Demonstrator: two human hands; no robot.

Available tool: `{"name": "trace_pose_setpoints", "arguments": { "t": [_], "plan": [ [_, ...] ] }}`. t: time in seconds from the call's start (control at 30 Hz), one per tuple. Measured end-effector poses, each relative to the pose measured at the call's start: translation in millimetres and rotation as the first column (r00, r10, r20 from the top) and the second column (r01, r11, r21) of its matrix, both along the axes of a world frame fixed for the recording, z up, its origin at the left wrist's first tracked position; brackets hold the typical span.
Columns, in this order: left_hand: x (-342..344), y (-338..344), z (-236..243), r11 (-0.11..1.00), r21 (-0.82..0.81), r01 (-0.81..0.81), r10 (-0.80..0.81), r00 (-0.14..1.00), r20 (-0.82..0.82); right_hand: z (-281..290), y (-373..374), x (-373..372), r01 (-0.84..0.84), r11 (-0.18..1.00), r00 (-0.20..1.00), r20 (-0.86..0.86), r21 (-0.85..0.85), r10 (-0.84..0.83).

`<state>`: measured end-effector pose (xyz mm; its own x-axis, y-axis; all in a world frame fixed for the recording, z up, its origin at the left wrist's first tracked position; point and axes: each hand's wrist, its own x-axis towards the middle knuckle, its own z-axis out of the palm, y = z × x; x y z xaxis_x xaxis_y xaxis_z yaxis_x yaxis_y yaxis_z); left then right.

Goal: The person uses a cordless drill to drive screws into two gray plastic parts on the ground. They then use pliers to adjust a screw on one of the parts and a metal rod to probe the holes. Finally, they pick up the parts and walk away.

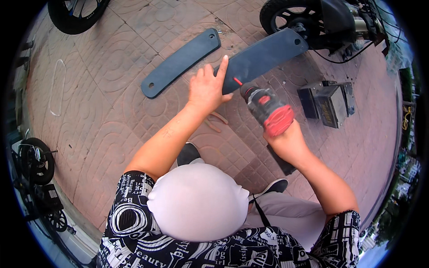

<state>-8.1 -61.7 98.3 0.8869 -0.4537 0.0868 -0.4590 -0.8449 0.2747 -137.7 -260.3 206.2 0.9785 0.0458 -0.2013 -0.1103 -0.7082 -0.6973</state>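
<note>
My right hand (288,143) is closed round the grip of a red and black cordless drill (268,107). A thin red bit points from its chuck at the near end of a dark blue-grey curved panel (268,53); whether the tip touches cannot be made out. My left hand (208,89) grips that same end, index finger stretched past the far edge and thumb at the near edge. The fingers hide the panel's end there, while a hole shows at its far right end. A second, narrower panel (181,62) with a hole at each end lies to the left.
Two dark box-shaped parts (328,102) stand on the paving (107,111) at the right. A wheel (286,20) of a two-wheeler is beyond the panel, with a black cable beside it. Another wheel (78,15) stands far left. A brownish curved piece (216,121) lies below my left hand.
</note>
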Motion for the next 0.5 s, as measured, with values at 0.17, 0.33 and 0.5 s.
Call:
{"name": "trace_pose_setpoints", "arguments": {
  "t": [0.17, 0.33, 0.5],
  "plan": [
    [47, 115, 8, 0.871, 0.19, -0.453, 0.484, 0.857, -0.178, 51, -10, -22, -0.352, 0.796, 0.933, -0.112, -0.493, 0.343],
    [38, 95, 18, 0.878, -0.091, -0.471, 0.43, 0.856, -0.287, 11, -44, -36, -0.23, 0.927, 0.968, 0.026, -0.297, 0.248],
    [13, 82, 8, 0.8, -0.314, -0.511, 0.406, 0.847, -0.344, -42, -71, -35, 0.083, 0.995, 0.997, 0.004, 0.062, -0.083]
  ]
}}
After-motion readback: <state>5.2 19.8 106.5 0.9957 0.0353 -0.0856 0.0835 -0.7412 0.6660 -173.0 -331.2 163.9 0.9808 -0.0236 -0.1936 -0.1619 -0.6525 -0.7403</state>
